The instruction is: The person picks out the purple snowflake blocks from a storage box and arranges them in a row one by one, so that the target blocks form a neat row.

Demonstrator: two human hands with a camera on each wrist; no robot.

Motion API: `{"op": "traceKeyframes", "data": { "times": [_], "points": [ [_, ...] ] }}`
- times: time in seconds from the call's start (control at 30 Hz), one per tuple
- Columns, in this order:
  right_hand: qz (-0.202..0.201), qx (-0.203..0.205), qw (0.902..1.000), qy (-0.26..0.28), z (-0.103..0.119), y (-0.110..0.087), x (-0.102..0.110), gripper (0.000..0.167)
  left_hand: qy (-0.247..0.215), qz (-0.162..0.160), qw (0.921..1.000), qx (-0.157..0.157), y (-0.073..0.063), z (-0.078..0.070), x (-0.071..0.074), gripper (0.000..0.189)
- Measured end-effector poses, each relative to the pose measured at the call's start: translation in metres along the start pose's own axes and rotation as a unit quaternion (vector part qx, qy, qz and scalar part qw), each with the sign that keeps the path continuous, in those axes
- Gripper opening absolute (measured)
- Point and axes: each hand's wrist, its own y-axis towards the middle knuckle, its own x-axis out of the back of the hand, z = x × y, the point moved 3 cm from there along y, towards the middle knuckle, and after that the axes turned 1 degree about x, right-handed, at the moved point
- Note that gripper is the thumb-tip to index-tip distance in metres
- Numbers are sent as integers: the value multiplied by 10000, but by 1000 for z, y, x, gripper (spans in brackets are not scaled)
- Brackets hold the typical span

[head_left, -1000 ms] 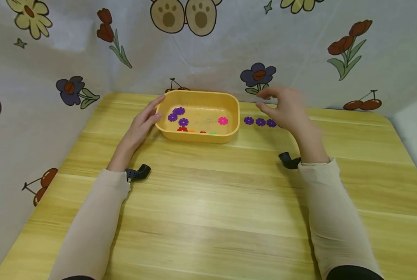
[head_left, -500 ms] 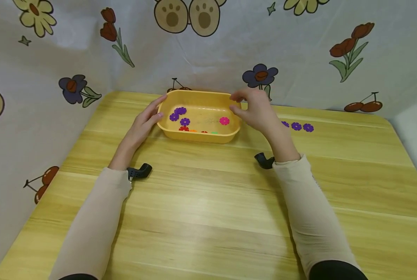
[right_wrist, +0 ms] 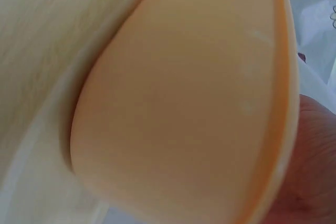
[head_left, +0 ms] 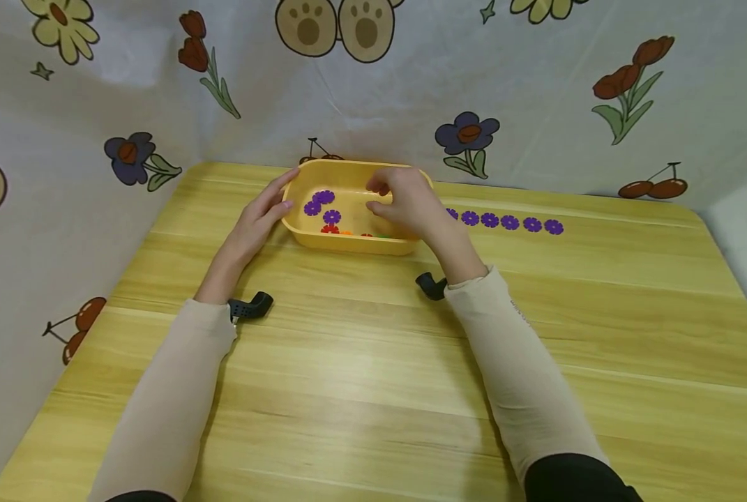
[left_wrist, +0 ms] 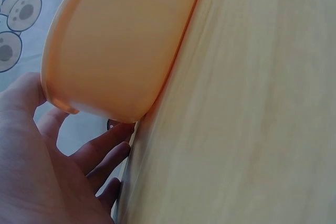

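A yellow plastic basin (head_left: 348,242) stands at the back of the table. My left hand (head_left: 250,226) holds its left end, thumb at the rim; in the left wrist view, fingertips (left_wrist: 122,131) meet the outer wall. Over the basin's right half hovers my right hand (head_left: 411,202), with thumb and fingers bent apart and nothing seen between them. In the right wrist view the basin wall (right_wrist: 178,98) hides most of that hand. Several purple flower-shaped discs (head_left: 332,217) lie inside at the left, near a red disc (head_left: 330,229). Orange, red and green ones are partly hidden by the front wall.
A row of purple flower-shaped discs (head_left: 489,220) runs along the table right of the basin. The wooden table (head_left: 348,390) reaches back to a patterned cloth (head_left: 373,104). A small black device (head_left: 252,306) sits at each wrist.
My right hand has moved left from above the row of purple discs to inside the basin's outline, where it now covers the pink disc. The left hand stays at the basin's left end.
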Motion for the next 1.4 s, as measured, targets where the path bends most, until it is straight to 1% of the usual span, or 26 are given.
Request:
{"op": "traceKeyframes", "data": {
  "times": [0.2,0.4,0.53,0.67,0.77,1.0,1.2,1.4],
  "points": [
    [215,-90,9997,66,7,8,-15,28,0,21,10000,24,1,1,0,56],
    [475,-176,9985,-194,20,24,-32,26,-52,21,10000,7,1,1,0,55],
    [433,-243,9981,-357,29,36,-46,26,-112,23,9999,-12,2,4,0,55],
    [332,-493,9973,-439,32,42,-55,31,-153,31,9999,-37,3,5,0,55],
    [265,-595,9971,-383,33,44,-57,31,-100,23,9999,-53,3,4,0,55],
    [300,-497,9979,-292,37,47,-57,23,-79,33,9999,-128,6,3,1,55],
    [340,-534,9975,-328,40,49,-60,26,-89,64,9999,-130,4,2,1,55],
    [376,-490,9978,-242,42,53,-64,20,-63,53,9999,-78,2,3,2,55]
  ]
}}
